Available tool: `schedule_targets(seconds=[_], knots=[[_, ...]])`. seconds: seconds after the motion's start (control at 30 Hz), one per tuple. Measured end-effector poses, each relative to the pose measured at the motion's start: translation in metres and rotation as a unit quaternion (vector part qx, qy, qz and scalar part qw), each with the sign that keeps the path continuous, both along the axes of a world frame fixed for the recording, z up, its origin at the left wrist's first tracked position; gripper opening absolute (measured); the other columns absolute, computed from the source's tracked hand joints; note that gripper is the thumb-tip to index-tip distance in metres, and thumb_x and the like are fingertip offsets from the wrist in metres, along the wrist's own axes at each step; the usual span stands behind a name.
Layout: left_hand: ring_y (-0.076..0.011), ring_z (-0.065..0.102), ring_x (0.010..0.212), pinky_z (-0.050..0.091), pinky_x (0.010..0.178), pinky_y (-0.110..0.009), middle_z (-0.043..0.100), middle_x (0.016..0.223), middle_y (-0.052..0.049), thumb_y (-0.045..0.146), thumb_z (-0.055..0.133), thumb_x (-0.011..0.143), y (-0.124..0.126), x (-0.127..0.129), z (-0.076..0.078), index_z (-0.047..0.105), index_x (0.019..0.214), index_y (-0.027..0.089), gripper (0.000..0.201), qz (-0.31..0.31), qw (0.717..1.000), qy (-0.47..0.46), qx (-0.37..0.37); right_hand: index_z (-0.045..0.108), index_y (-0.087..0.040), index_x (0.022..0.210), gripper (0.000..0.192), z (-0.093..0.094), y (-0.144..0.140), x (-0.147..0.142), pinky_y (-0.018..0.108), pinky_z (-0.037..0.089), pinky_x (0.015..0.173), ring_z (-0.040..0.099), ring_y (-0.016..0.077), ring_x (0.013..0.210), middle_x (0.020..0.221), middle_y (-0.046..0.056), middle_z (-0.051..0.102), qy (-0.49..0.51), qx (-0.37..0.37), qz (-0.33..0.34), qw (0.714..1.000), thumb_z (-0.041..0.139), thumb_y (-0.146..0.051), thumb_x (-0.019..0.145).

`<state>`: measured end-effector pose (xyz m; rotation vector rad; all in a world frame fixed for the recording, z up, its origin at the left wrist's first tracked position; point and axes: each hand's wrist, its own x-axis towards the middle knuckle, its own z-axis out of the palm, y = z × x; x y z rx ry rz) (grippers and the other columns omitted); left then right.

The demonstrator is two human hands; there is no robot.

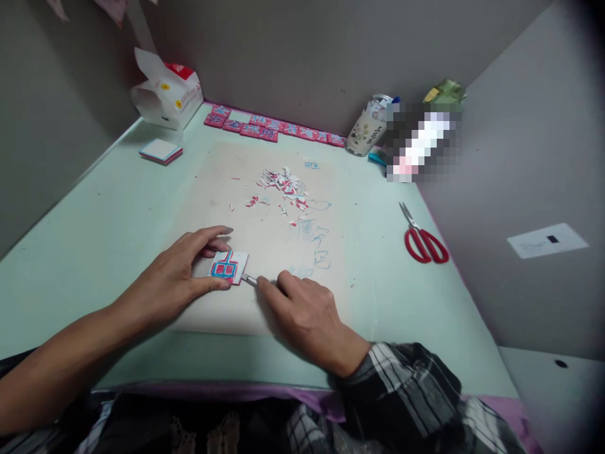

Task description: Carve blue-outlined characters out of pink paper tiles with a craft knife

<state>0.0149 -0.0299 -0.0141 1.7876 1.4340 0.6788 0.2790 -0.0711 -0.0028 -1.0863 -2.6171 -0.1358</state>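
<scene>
My left hand [186, 265] grips the left side of a small square carving block [241, 266], thumb at its near edge and fingers at its far edge. The block has a white face with a character drawn in blue and outlined by red cuts; red also shows along its side. In my right hand [305, 309] is a craft knife [250, 279] with a short silvery end. Its tip meets the block's right edge, and most of the handle is hidden in my fingers. Under both hands lies a beige sheet [212, 318].
White and red shavings [283, 183] are heaped farther up the sheet. Several carved red tiles [269, 126] line the back edge. Blank squares [161, 151] and a paper box [172, 94] stand left. Red-handled scissors [423, 243] and a can [366, 132] are right.
</scene>
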Motion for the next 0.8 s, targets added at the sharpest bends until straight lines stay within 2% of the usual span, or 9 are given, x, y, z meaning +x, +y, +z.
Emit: schedule_targets(seconds=[0.27,0.53,0.8], knots=[[-0.0301,0.065,0.111,0.052,0.108,-0.051,0.070,0.123,-0.003,0.052,0.083,0.078,0.000,0.002,-0.001,0.058,0.140,0.039,0.069,0.013,1.000,0.005,0.000,0.061,-0.013,0.127,0.030,-0.001,-0.002,0.002,0.034,0.031,0.056,0.043,0.0169,0.062,0.084,0.003,0.062,0.005,0.000,-0.006,1.000,0.046,-0.011,0.101],[-0.0314,0.066,0.108,0.052,0.107,-0.053,0.071,0.118,-0.005,0.054,0.084,0.072,0.001,0.006,0.009,0.062,0.132,0.033,0.067,0.033,0.999,-0.006,-0.019,0.063,-0.013,0.126,0.032,0.000,-0.002,0.001,0.034,0.032,0.055,0.043,0.0174,0.063,0.083,0.004,0.061,0.022,0.013,-0.008,1.000,0.040,-0.008,0.104],[-0.0324,0.067,0.109,0.053,0.105,-0.052,0.071,0.119,-0.005,0.055,0.083,0.072,0.000,0.008,0.009,0.062,0.129,0.032,0.065,0.035,0.999,0.000,-0.017,0.063,-0.012,0.126,0.031,-0.001,-0.002,-0.002,0.035,0.031,0.054,0.041,0.0169,0.061,0.082,0.004,0.061,0.015,0.026,-0.024,0.999,0.042,-0.009,0.104]])
